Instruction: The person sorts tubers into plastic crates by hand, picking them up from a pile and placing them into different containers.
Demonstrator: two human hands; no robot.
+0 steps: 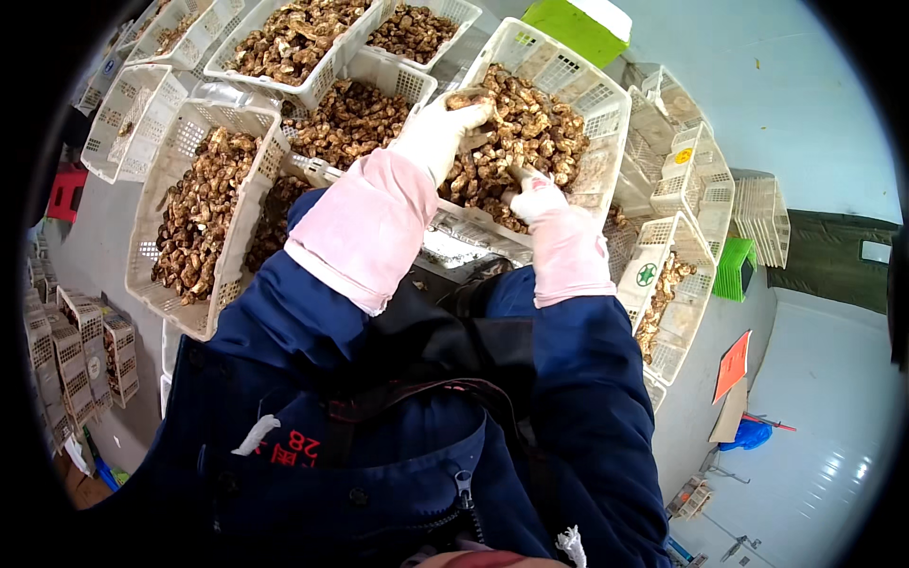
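A white perforated crate (611,123) in front of me holds a heap of brown-and-cream mushrooms (530,118). Both of my hands wear white gloves with pink cuffs. At the heap's left side, my left hand (443,131) is closed around a mushroom (471,97), its fingers curled over the pile. My right hand (538,199) is low over the right part of the same heap, its fingers pinched together. What lies between those fingers is too small and covered to make out.
More mushroom-filled crates stand left, including a tilted near one (142,256) and a far one (327,71). On the right are a crate with few mushrooms (682,322), stacked crates (762,222) and green baskets (734,270). A green-and-white box (578,28) sits behind.
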